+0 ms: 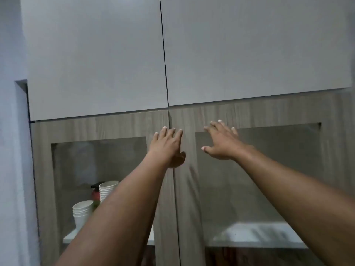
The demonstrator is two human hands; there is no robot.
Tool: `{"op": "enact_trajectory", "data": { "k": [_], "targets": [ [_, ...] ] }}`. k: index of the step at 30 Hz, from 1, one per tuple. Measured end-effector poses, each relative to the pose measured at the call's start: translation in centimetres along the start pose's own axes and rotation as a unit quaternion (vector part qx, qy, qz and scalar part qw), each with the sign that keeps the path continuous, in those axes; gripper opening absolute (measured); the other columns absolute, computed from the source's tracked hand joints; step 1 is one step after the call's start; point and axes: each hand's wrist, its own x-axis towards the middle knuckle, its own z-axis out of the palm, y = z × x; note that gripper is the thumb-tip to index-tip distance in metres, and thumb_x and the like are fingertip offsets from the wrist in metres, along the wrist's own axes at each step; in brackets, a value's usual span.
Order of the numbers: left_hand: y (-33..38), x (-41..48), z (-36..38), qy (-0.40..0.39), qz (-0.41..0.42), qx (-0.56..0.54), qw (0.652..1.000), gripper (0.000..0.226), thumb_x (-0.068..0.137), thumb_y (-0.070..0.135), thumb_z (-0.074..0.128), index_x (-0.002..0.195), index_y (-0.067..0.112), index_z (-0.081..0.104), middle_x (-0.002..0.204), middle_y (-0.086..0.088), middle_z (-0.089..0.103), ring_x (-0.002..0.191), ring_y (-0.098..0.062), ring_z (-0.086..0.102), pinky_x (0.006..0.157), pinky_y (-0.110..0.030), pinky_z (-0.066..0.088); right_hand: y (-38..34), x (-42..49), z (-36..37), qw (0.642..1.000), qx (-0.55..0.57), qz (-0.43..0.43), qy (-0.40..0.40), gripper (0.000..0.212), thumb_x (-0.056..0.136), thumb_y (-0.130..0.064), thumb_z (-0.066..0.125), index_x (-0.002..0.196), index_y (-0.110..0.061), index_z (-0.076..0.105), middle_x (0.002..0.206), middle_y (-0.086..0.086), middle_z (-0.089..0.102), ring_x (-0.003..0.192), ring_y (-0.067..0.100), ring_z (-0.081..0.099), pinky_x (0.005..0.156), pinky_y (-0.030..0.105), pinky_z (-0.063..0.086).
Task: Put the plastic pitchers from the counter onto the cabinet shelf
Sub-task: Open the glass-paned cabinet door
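Observation:
Both my arms reach up to a wood-grain cabinet with two glass-paned doors. My left hand (166, 145) lies flat, fingers spread, on the frame of the left door (157, 123) beside the centre seam. My right hand (221, 141) is spread over the upper left corner of the right door (269, 114), holding nothing; contact with the door is unclear. Both doors are closed. Behind the glass a white shelf (255, 237) shows. No plastic pitcher or counter is in view.
Two stacks of white paper cups (82, 212) (107, 189) and a dark red object with a black top (95, 192) stand on the left part of the shelf. Two plain grey upper doors (96, 54) sit above. A pale wall (11, 131) borders the left.

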Motion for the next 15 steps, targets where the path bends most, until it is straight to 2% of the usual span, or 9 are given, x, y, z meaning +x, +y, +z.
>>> {"op": "enact_trajectory", "data": {
  "k": [2,4,8,12,15],
  "targets": [
    [-0.5,3.0,0.5,0.024,-0.010,0.006,1.000,0.086,0.095,0.048,0.054,0.161,0.017,0.008,0.169,-0.009,0.011,0.156,-0.033,0.002,0.125,-0.053,0.010,0.5,2.7,0.3,0.998,-0.034,-0.020,0.043,0.084,0.089,-0.051,0.056,0.158,-0.025,0.016,0.168,0.001,0.003,0.155,0.024,-0.006,0.122,0.057,0.004],
    [-1.3,6.0,0.9,0.071,-0.025,0.007,0.997,0.082,0.097,0.042,0.053,0.160,0.015,0.010,0.169,-0.009,0.011,0.156,-0.032,0.002,0.125,-0.051,0.010,0.5,5.2,0.4,0.992,-0.067,-0.045,0.097,0.082,0.090,-0.052,0.052,0.158,-0.022,0.016,0.167,0.002,0.006,0.154,0.025,-0.001,0.122,0.057,0.007],
    [-1.6,9.0,1.6,0.155,-0.027,0.039,0.987,0.078,0.097,0.040,0.049,0.160,0.013,0.012,0.166,-0.009,0.019,0.155,-0.032,0.011,0.125,-0.048,0.011,-0.1,8.4,0.9,0.971,-0.093,-0.072,0.207,0.076,0.086,-0.053,0.050,0.152,-0.020,0.030,0.155,0.003,0.035,0.145,0.026,0.028,0.116,0.057,0.020],
    [-1.9,9.5,2.0,0.190,-0.028,0.063,0.979,0.085,0.091,0.051,0.049,0.160,0.014,0.016,0.162,-0.008,0.027,0.150,-0.030,0.019,0.124,-0.045,0.013,-0.5,9.8,1.7,0.958,-0.091,-0.096,0.256,0.069,0.083,-0.048,0.052,0.144,-0.017,0.043,0.139,0.005,0.051,0.131,0.027,0.045,0.112,0.053,0.026],
    [-1.9,9.7,2.0,0.212,-0.028,0.048,0.976,0.084,0.088,0.050,0.054,0.157,0.013,0.023,0.157,-0.009,0.035,0.146,-0.030,0.028,0.122,-0.042,0.016,-0.9,9.6,1.1,0.964,-0.075,-0.084,0.242,0.066,0.083,-0.045,0.052,0.142,-0.018,0.045,0.137,0.006,0.052,0.129,0.028,0.046,0.112,0.051,0.026]
  ]
}}
